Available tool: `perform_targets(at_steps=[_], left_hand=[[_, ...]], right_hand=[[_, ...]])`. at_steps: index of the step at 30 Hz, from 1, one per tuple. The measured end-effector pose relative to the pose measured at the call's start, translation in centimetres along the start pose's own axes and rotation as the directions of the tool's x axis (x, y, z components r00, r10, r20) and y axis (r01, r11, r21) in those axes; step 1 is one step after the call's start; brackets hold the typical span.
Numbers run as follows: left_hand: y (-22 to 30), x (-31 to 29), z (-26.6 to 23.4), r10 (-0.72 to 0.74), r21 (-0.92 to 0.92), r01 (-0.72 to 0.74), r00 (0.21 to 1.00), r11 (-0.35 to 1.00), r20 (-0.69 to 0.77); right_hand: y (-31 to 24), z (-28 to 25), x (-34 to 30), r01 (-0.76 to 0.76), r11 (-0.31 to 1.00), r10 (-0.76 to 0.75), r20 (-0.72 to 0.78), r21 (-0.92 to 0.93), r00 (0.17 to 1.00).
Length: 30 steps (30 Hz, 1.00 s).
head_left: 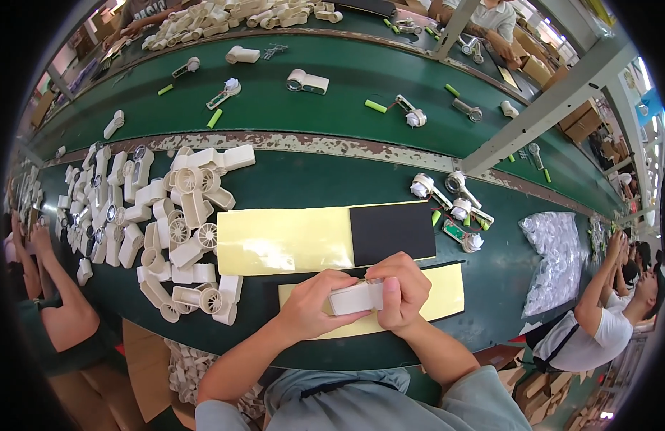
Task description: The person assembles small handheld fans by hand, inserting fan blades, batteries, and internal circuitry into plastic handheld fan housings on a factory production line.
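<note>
My left hand (311, 305) and my right hand (402, 291) are both closed on a white plastic fan housing (352, 298), close in front of my body. The left fingers wrap its left end, and the right thumb presses on its right end. My fingers cover part of the housing. It is held above a yellow sheet (447, 291) on the bench. Just beyond lies a larger yellow sheet (282, 241) with a black pad (392, 233) at its right end. Fan motor assemblies (460, 208) with wires, green cells and a circuit board lie to the right of the pad.
A heap of white fan housings (192, 208) covers the bench at left. A clear plastic bag (555, 262) lies at right. Beyond a worn ledge, a green conveyor (268, 108) carries scattered fan parts. A grey post (505, 136) rises at right. Co-workers sit on both sides.
</note>
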<state>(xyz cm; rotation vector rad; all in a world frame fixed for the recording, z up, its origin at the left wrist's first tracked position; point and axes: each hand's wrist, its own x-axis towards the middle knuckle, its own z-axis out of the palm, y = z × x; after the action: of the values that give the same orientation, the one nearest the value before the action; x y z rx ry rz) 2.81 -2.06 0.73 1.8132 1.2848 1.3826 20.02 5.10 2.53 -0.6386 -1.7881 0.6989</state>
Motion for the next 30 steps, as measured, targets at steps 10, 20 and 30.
perform_targets(at_steps=[10, 20, 30], left_hand=[[-0.9, 0.0, -0.8, 0.153, -0.096, -0.154, 0.988, 0.983, -0.022], [-1.1, 0.0, -1.2, 0.195, -0.052, -0.196, 0.98, 0.979, -0.034], [-0.5, 0.1, -1.8, -0.021, -0.048, 0.017, 0.997, 0.999, -0.076]], right_hand=[[-0.2, 0.1, -0.5, -0.032, 0.985, 0.03, 0.012, 0.168, 0.999], [-0.4, 0.6, -0.6, -0.063, 0.984, 0.057, 0.039, 0.167, 0.998], [-0.1, -0.4, 1.6, -0.09, 0.983, 0.057, 0.2, 0.161, 0.978]])
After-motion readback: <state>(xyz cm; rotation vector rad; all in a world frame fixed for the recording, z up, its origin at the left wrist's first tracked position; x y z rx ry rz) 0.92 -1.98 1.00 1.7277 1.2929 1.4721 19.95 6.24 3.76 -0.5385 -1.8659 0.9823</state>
